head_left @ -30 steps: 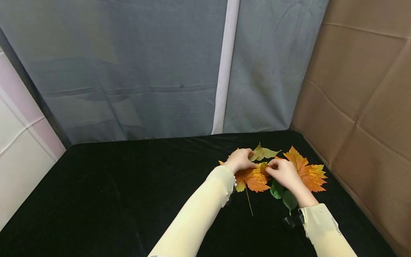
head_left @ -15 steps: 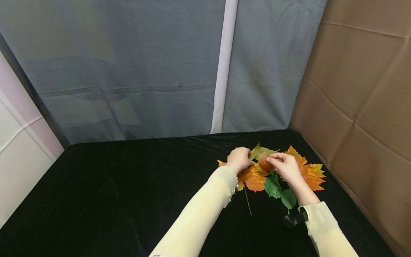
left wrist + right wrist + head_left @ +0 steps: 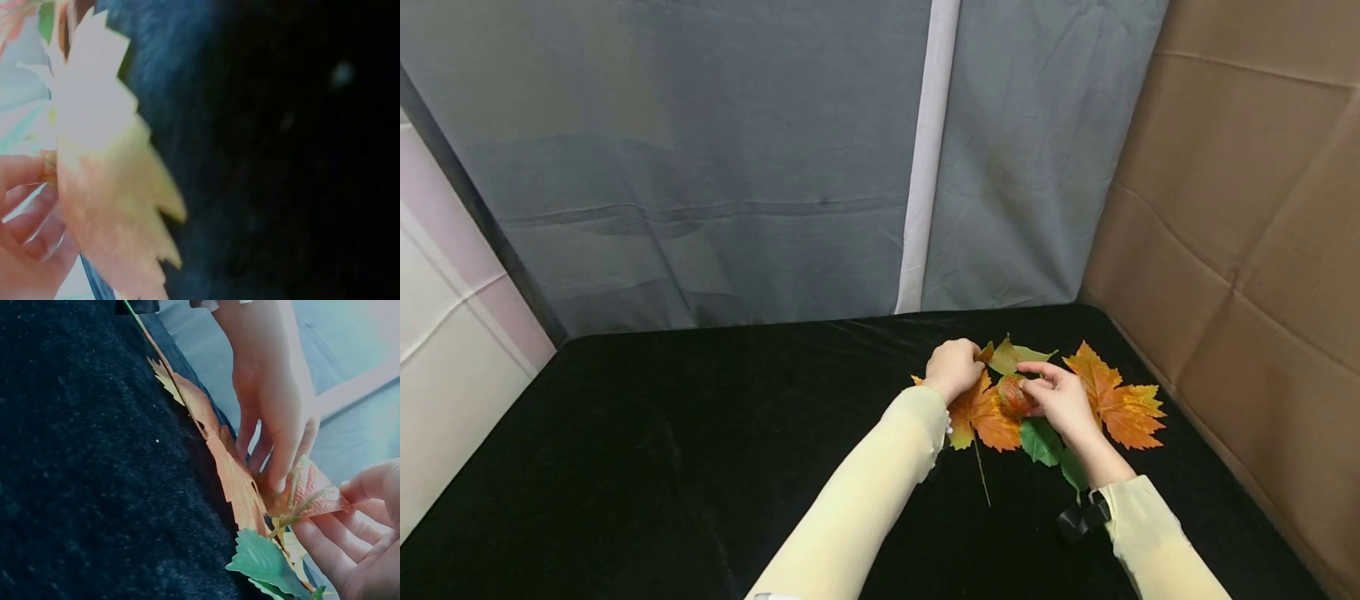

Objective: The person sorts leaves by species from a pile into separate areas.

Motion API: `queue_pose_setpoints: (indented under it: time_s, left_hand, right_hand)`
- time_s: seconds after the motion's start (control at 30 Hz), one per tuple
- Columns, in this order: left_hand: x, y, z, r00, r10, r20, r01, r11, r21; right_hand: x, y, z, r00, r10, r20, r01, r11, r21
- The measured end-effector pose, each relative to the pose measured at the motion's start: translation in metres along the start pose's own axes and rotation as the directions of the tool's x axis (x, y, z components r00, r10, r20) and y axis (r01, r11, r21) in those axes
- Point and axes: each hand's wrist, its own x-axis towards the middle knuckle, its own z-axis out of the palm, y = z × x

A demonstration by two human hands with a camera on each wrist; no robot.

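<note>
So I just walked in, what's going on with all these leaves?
A person is handling leaves over a black cloth. The right hand pinches a small red leaf. The left hand is at the left orange leaf; exactly what its fingers grip is hard to tell. Two green leaves lie on the near side of the red one, a yellow-green leaf beyond it, and another orange leaf to the right.
</note>
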Motion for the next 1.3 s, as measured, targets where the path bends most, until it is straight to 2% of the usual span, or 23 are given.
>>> queue_pose_setpoints:
  time_s: [0.2,0.33,0.4,0.43,0.57,0.63,0.7,0.87,1.07,1.13,1.2,1.3]
  left_hand:
    - [0.003,-0.015,-0.017,0.999,0.014,-0.046,-0.022,0.985,-0.174]
    - [0.005,-0.025,-0.030,0.998,0.021,-0.058,-0.037,0.954,-0.296]
    - [0.005,-0.029,-0.034,0.999,0.014,-0.042,-0.029,0.919,-0.393]
    - [0.005,-0.032,-0.037,1.000,0.005,-0.028,-0.017,0.892,-0.453]
    - [0.001,-0.044,-0.047,0.999,-0.020,0.025,0.032,0.757,-0.653]
    - [-0.003,-0.051,-0.052,0.999,-0.026,0.036,0.044,0.714,-0.698]
    - [-0.007,-0.058,-0.058,0.999,-0.038,0.039,0.055,0.693,-0.719]
    - [-0.015,-0.078,-0.070,0.997,-0.056,0.047,0.072,0.685,-0.725]
    - [-0.024,-0.109,-0.094,0.998,-0.053,-0.014,0.027,0.695,-0.719]
    - [-0.027,-0.122,-0.103,0.998,-0.039,-0.040,-0.001,0.705,-0.709]
    - [-0.033,-0.137,-0.113,0.998,-0.032,-0.059,-0.017,0.728,-0.685]
    - [-0.047,-0.163,-0.129,0.997,-0.049,-0.065,-0.004,0.763,-0.646]
  right_hand:
    - [0.000,0.005,0.002,0.999,0.024,0.023,-0.024,1.000,0.016]
    - [0.000,0.008,0.001,0.994,0.072,0.083,-0.078,0.994,0.075]
    - [0.001,0.009,0.000,0.989,0.091,0.119,-0.103,0.989,0.106]
    - [0.002,0.010,0.000,0.986,0.096,0.136,-0.112,0.987,0.118]
    - [0.006,0.013,0.004,0.979,0.107,0.173,-0.132,0.981,0.144]
    - [0.009,0.015,0.006,0.977,0.106,0.185,-0.133,0.981,0.140]
    - [0.012,0.016,0.008,0.974,0.105,0.199,-0.133,0.983,0.130]
    - [0.017,0.021,0.007,0.970,0.125,0.209,-0.150,0.983,0.106]
    - [0.026,0.027,0.002,0.971,0.116,0.212,-0.138,0.986,0.093]
    - [0.027,0.028,0.000,0.973,0.114,0.199,-0.135,0.987,0.091]
    - [0.029,0.030,-0.001,0.975,0.123,0.187,-0.142,0.986,0.088]
    - [0.029,0.033,-0.002,0.974,0.132,0.186,-0.150,0.985,0.088]
